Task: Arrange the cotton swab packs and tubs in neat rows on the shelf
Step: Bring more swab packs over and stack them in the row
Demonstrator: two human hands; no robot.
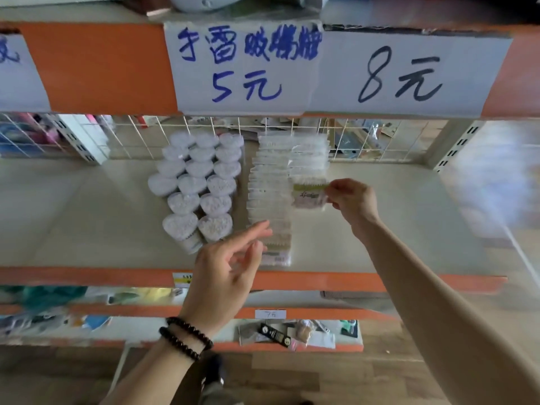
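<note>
Pinched by its edge in the right hand's (349,200) grip, one swab pack (310,195) hung at the front of the second pack row (308,159), likely to lengthen it. Left hand (230,267) hovered released near the first row (270,200); tubs (198,182) stood alongside on the shelf (87,206).

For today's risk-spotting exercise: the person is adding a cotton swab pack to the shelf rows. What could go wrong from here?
1. The right hand pinches the pack only by its edge, so it might slip or land crooked on the shorter row of packs.
2. The left hand hovers open near the front of the long row of packs and the heart-shaped tubs; a careless nudge could disturb them.
</note>
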